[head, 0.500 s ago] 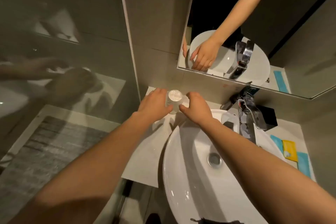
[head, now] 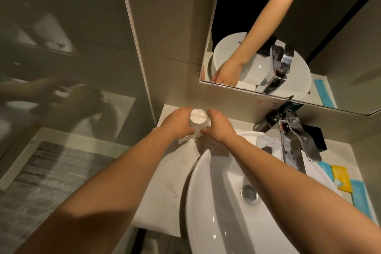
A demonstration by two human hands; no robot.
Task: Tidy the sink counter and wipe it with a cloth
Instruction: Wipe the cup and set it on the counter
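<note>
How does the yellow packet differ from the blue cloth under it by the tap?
The yellow packet is small, with a little pale picture at one corner; the blue cloth is plain, longer, and sticks out past it at both ends. The packet lies on top; the cloth lies flat on the counter. Both sit right of the basin, untouched by either hand.

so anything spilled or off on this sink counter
Yes: water droplets lie spilled on the white counter left of the round white basin. Both hands, left hand and right hand, grip a clear upturned glass.
</note>
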